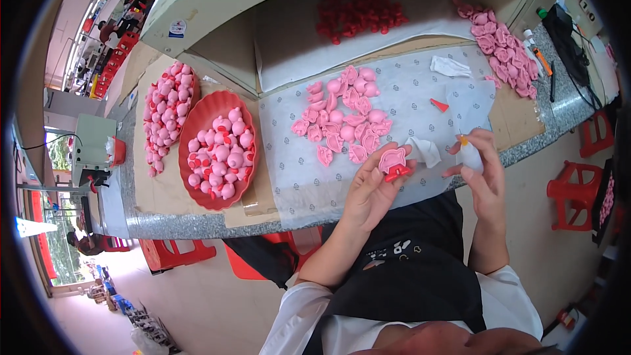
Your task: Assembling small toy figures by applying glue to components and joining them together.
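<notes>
Between the thumb and fingers of my left hand (365, 196) is a pink hollow plastic piece (393, 158) with a wavy rim, and a small red piece (397, 172) sits against its lower edge. My right hand (486, 181) grips a small white squeeze bottle (468, 156) with a yellow-orange needle tip, held upright, apart from the pink piece. A crumpled white tissue (426, 152) lies between the two hands. Past my left hand, several pink shells and round pink pieces (348, 118) are spread on patterned white paper (282, 177). A red cone-shaped cap (440, 105) rests on the paper farther back.
A red scalloped tray (188, 174) of pink-and-red pieces stands at left, beside another heap (169, 105). Red parts (361, 13) lie inside the grey hooded booth (227, 59). More pink shells (503, 52), a folded tissue (450, 66) and pens (542, 59) are at right. Red stools (575, 190) stand nearby.
</notes>
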`<action>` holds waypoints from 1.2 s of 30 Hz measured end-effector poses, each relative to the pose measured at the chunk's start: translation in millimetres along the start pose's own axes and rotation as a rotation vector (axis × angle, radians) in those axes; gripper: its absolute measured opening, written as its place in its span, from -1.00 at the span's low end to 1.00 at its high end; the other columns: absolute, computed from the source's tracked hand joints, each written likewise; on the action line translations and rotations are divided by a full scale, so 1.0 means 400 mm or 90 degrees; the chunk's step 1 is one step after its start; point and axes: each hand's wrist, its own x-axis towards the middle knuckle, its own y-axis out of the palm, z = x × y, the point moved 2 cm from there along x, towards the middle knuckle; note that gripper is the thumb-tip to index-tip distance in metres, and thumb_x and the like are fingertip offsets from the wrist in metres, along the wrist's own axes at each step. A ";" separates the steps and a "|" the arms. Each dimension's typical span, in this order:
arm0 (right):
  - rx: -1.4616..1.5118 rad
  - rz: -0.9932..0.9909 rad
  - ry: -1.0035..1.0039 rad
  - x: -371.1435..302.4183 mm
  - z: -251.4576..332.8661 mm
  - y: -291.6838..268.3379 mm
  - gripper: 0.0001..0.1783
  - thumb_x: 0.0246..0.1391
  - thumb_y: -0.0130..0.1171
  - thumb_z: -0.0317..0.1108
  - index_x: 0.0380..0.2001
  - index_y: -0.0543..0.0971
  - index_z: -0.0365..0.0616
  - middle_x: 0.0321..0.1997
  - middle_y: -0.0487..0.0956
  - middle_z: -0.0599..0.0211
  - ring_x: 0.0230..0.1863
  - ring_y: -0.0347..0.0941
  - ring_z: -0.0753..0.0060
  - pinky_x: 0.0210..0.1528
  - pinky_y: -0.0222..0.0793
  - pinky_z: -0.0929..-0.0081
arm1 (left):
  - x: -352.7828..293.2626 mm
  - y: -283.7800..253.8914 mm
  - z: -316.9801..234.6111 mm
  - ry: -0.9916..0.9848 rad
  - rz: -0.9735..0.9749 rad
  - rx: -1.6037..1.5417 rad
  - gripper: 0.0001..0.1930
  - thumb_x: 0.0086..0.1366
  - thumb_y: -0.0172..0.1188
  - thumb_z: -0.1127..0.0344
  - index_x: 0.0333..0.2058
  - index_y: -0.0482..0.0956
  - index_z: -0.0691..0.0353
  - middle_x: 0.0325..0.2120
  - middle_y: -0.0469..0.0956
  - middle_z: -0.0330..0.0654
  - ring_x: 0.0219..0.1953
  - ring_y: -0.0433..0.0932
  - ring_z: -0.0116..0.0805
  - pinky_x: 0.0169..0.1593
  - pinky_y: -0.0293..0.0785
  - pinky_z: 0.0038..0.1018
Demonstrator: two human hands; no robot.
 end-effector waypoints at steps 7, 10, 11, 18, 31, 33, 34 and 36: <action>0.105 -0.050 -0.118 -0.017 0.019 -0.025 -0.64 -0.27 0.13 -0.48 -0.38 0.22 -0.23 -0.28 0.23 0.28 -0.38 0.28 0.53 -0.60 0.32 0.70 | -0.010 0.008 0.018 -0.082 0.003 -0.114 -0.53 0.11 0.01 0.22 -0.01 0.17 0.24 -0.05 0.24 0.02 -0.06 0.29 -0.17 0.07 0.11 -0.29; 0.203 -0.128 -0.136 -0.013 0.042 -0.001 -0.58 -0.33 0.23 -0.43 -0.42 0.21 -0.18 -0.38 0.25 0.32 -0.44 0.24 0.57 -0.55 0.25 0.75 | -0.023 0.005 0.025 -0.099 0.042 -0.072 -0.56 0.12 -0.02 0.18 -0.01 0.20 0.07 -0.05 0.23 -0.04 -0.03 0.24 -0.21 0.08 0.06 -0.24; 0.202 -0.135 -0.142 -0.011 0.045 0.010 -0.57 -0.34 0.25 -0.41 -0.43 0.22 -0.16 -0.43 0.25 0.33 -0.48 0.21 0.58 -0.52 0.21 0.74 | -0.027 0.004 0.027 -0.099 0.037 -0.074 -0.57 0.11 -0.01 0.19 -0.01 0.21 0.07 -0.06 0.24 -0.05 -0.03 0.24 -0.21 0.07 0.07 -0.24; 0.033 -0.048 -0.318 -0.039 0.038 0.049 -0.49 -0.48 0.38 -0.41 -0.40 0.31 -0.13 -0.44 0.32 0.32 -0.49 0.26 0.55 -0.44 0.20 0.65 | -0.032 0.003 0.024 -0.101 0.001 -0.077 -0.58 0.10 0.00 0.23 -0.03 0.22 0.08 -0.08 0.25 -0.03 -0.06 0.26 -0.20 0.04 0.11 -0.30; -0.052 0.062 -0.349 -0.048 0.042 0.078 -0.41 -0.61 0.43 -0.48 -0.37 0.35 -0.13 -0.40 0.34 0.32 -0.47 0.31 0.51 -0.50 0.22 0.63 | -0.027 0.007 0.020 -0.094 -0.004 -0.088 -0.57 0.09 0.04 0.24 -0.05 0.23 0.18 -0.10 0.29 0.00 -0.13 0.32 -0.24 0.00 0.14 -0.39; -0.060 0.062 -0.357 -0.048 0.040 0.079 -0.41 -0.61 0.43 -0.48 -0.37 0.36 -0.13 -0.40 0.34 0.31 -0.48 0.31 0.52 -0.50 0.22 0.63 | -0.027 0.005 0.021 -0.093 -0.003 -0.089 -0.57 0.08 0.04 0.24 -0.05 0.24 0.18 -0.10 0.29 0.00 -0.12 0.32 -0.24 0.00 0.14 -0.39; -0.059 0.061 -0.359 -0.048 0.039 0.080 -0.41 -0.61 0.43 -0.47 -0.37 0.37 -0.14 -0.40 0.34 0.32 -0.49 0.31 0.51 -0.51 0.22 0.63 | -0.028 0.006 0.022 -0.093 -0.003 -0.089 -0.57 0.08 0.04 0.24 -0.05 0.24 0.18 -0.10 0.29 0.00 -0.12 0.32 -0.24 0.00 0.14 -0.39; -0.058 0.060 -0.360 -0.049 0.039 0.080 -0.41 -0.62 0.43 -0.47 -0.37 0.37 -0.14 -0.40 0.34 0.32 -0.50 0.30 0.51 -0.51 0.22 0.63 | -0.029 0.008 0.022 -0.094 -0.011 -0.084 -0.57 0.08 0.04 0.24 -0.05 0.24 0.18 -0.10 0.29 -0.01 -0.12 0.31 -0.24 0.00 0.14 -0.38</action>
